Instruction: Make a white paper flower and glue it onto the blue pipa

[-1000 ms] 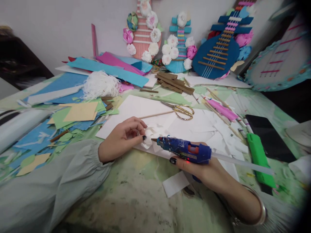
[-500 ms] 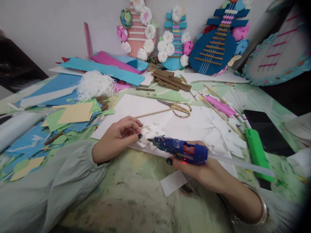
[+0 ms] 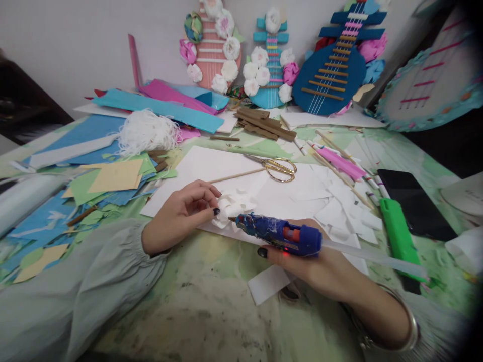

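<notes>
My left hand (image 3: 188, 211) pinches the left side of a white paper flower (image 3: 236, 202) between thumb and fingers, over a white sheet (image 3: 199, 163). In my right hand (image 3: 302, 266) is a blue hot glue gun (image 3: 279, 234), its small red light lit. The gun's nozzle points left and lies right at the flower; whether it touches the petals I cannot tell. A clear glue stick (image 3: 373, 259) sticks out of the gun's back end. My right fingers under the gun are mostly hidden.
Gold-handled scissors (image 3: 277, 167) and a thin wooden stick (image 3: 237, 176) lie behind the flower. White paper petals (image 3: 339, 211), a green tool (image 3: 400, 236) and a black phone (image 3: 415, 201) are to the right. Coloured paper scraps (image 3: 109, 176) cover the left. Paper instruments (image 3: 332, 75) lean against the wall.
The red piece inside the glue gun's opening has shifted slightly, and the gun's tip sits a touch lower. Both hands keep nearly the same place.
</notes>
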`<state>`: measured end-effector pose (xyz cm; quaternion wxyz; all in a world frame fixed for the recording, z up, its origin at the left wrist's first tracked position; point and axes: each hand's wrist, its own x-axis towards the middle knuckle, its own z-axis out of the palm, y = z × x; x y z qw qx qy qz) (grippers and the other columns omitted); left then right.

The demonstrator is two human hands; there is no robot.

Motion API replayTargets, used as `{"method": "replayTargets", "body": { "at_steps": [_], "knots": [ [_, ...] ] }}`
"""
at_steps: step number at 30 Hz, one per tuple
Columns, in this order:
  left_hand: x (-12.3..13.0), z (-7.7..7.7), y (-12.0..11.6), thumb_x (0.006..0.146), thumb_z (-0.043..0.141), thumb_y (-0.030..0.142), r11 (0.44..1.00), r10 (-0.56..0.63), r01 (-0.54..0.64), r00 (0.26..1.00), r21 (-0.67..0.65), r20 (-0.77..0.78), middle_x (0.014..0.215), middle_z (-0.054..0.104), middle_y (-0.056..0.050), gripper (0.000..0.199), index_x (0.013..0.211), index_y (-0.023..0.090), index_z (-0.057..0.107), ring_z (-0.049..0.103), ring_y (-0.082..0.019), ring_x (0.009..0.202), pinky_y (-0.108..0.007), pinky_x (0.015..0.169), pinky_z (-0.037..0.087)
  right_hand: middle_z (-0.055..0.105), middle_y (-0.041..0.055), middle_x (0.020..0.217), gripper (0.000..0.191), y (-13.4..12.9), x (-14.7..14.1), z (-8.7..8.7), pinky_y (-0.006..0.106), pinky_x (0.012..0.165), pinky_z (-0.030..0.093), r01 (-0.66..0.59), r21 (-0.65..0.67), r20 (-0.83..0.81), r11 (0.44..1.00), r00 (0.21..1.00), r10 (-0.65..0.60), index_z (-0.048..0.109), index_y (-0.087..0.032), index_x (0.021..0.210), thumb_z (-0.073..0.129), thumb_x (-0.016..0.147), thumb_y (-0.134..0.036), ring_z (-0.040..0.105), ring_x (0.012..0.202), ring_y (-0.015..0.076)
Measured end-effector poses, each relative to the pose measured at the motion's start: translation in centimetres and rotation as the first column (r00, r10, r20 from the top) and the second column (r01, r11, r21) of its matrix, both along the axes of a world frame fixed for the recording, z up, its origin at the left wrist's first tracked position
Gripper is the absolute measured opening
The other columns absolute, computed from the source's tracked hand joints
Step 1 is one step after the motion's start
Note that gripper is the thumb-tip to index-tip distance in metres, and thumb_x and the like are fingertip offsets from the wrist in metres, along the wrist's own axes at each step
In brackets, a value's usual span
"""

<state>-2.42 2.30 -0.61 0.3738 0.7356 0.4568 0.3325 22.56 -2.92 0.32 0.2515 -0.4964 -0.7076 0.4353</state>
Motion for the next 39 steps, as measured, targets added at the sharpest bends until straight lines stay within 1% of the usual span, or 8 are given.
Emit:
{"method": "replayTargets", "body": {
  "at_steps": [3, 6, 12, 20, 24, 30, 35, 39],
  "knots": [
    [0.0, 0.0, -0.1, 0.078, 0.058, 0.025, 1.000, -0.011, 0.011, 1.000, 0.009, 0.001, 0.100, 0.056, -0.009, 0.011, 0.073, 0.015, 0.060, 0.055, -0.020, 0.096, -0.025, 0.069, 0.045, 0.050, -0.0026, 0.062, 0.013, -0.1, 0.0, -0.2, 0.022, 0.050, 0.035, 0.047, -0.009, -0.008, 0.999, 0.999, -0.047, 0.059, -0.018, 0.071, 0.061, 0.077, -0.030, 0.043, 0.058, 0.0114],
    [0.0, 0.0, -0.1, 0.079, 0.058, 0.026, 1.000, -0.017, 0.017, 1.000, 0.014, -0.008, 0.100, 0.056, -0.009, 0.012, 0.073, 0.015, 0.060, 0.056, -0.019, 0.093, -0.025, 0.068, 0.046, 0.055, -0.0013, 0.065, 0.015, 0.0, 0.0, -0.4, 0.023, 0.052, 0.037, 0.052, -0.027, -0.024, 0.998, 0.998, -0.053, 0.062, -0.018, 0.075, 0.062, 0.078, -0.033, 0.048, 0.061, 0.0128],
    [0.1, 0.0, -0.2, 0.079, 0.058, 0.027, 1.000, -0.018, 0.019, 1.000, 0.017, -0.018, 0.100, 0.057, -0.009, 0.014, 0.073, 0.015, 0.060, 0.056, -0.018, 0.092, -0.026, 0.069, 0.047, 0.060, 0.0000, 0.068, 0.015, 0.1, -0.1, -0.8, 0.024, 0.053, 0.039, 0.079, 0.001, -0.028, 0.997, 0.996, -0.079, 0.064, -0.018, 0.078, 0.064, 0.078, -0.033, 0.052, 0.062, 0.0142],
    [0.1, 0.0, -0.1, 0.079, 0.058, 0.028, 1.000, -0.010, 0.010, 1.000, 0.012, -0.018, 0.101, 0.057, -0.009, 0.014, 0.073, 0.015, 0.060, 0.056, -0.018, 0.090, -0.026, 0.070, 0.046, 0.059, -0.0001, 0.067, 0.012, -0.1, 0.0, -0.8, 0.024, 0.051, 0.038, 0.068, 0.022, -0.018, 0.997, 0.998, -0.067, 0.063, -0.019, 0.077, 0.063, 0.076, -0.031, 0.051, 0.061, 0.0144],
    [0.0, -0.1, 0.0, 0.078, 0.059, 0.027, 1.000, -0.003, 0.003, 1.000, 0.004, 0.007, 0.100, 0.057, -0.009, 0.013, 0.073, 0.015, 0.060, 0.056, -0.019, 0.093, -0.026, 0.069, 0.046, 0.054, -0.0014, 0.064, 0.012, -0.1, 0.1, -0.8, 0.022, 0.051, 0.037, 0.072, 0.018, -0.023, 0.997, 0.997, -0.071, 0.061, -0.018, 0.073, 0.064, 0.076, -0.029, 0.047, 0.060, 0.0130],
    [0.0, -0.1, 0.0, 0.078, 0.059, 0.025, 1.000, 0.001, -0.001, 1.000, 0.011, -0.006, 0.100, 0.057, -0.008, 0.011, 0.074, 0.015, 0.060, 0.056, -0.019, 0.094, -0.026, 0.071, 0.046, 0.041, -0.0042, 0.058, 0.013, 0.3, 0.0, 0.3, 0.022, 0.048, 0.030, -0.056, -0.002, -0.029, 0.998, 0.998, 0.055, 0.053, -0.019, 0.065, 0.059, 0.076, -0.021, 0.036, 0.055, 0.0099],
    [0.0, -0.1, 0.0, 0.078, 0.059, 0.027, 1.000, 0.010, -0.010, 1.000, 0.011, -0.008, 0.098, 0.057, -0.008, 0.013, 0.073, 0.015, 0.060, 0.056, -0.019, 0.094, -0.027, 0.071, 0.047, 0.040, -0.0045, 0.056, 0.017, 0.4, 0.1, 0.9, 0.023, 0.048, 0.028, -0.082, 0.017, 0.011, 0.996, 0.997, 0.082, 0.048, -0.019, 0.062, 0.058, 0.076, -0.023, 0.035, 0.053, 0.0100],
    [0.0, -0.1, 0.0, 0.077, 0.059, 0.028, 1.000, 0.013, -0.013, 1.000, 0.026, -0.025, 0.098, 0.058, -0.008, 0.013, 0.073, 0.015, 0.060, 0.056, -0.018, 0.090, -0.027, 0.071, 0.046, 0.044, -0.0036, 0.056, 0.019, 0.4, 0.2, 1.3, 0.023, 0.049, 0.027, -0.133, 0.085, 0.103, 0.987, 0.987, 0.124, 0.048, -0.019, 0.064, 0.058, 0.078, -0.027, 0.037, 0.053, 0.0099]
  ]
}}
